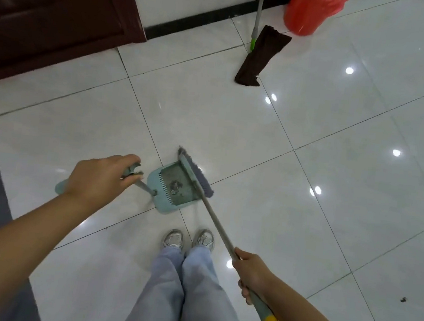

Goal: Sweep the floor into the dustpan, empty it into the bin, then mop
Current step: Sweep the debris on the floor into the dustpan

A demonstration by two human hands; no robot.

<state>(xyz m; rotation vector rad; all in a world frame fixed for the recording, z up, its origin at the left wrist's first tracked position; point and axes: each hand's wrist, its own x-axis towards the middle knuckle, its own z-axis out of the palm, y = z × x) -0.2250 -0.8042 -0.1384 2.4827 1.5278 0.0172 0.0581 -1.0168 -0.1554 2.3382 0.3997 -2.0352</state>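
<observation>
Hands [100,174] [251,271] grip dustpan [174,187] handle and broom [195,179].

Open floor [335,173] ahead; mop [259,53] beside bin [310,11].

Both forearms are bare to the elbow with no sleeves showing, and below hang loose pale grey-blue trousers [181,288] over silver-grey laced trainers [188,240] beside the dustpan [173,190].
</observation>
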